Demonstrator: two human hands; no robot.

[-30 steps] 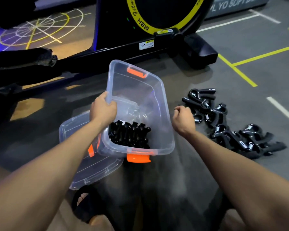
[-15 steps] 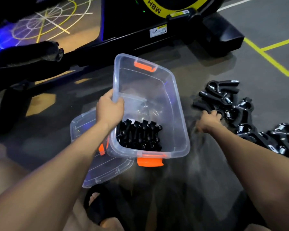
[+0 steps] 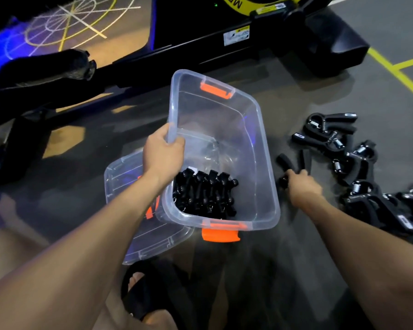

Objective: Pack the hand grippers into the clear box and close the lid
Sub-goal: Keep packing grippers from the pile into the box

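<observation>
Head view shows our right hand [image 3: 301, 186] gripping one black hand gripper with foam handles [image 3: 287, 163], its long arms pointing away from us, just right of the clear plastic box with orange latches [image 3: 260, 148]. Our left hand [image 3: 163, 153] grips the box rim. Half a second ago, the right hand only reached the pile [image 3: 358, 163].

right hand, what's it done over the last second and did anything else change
The right hand reached out from beside the clear box to the loose hand grippers on the floor and closed on one hand gripper. The left hand keeps gripping the box rim; the packed grippers and lid are unchanged.
</observation>
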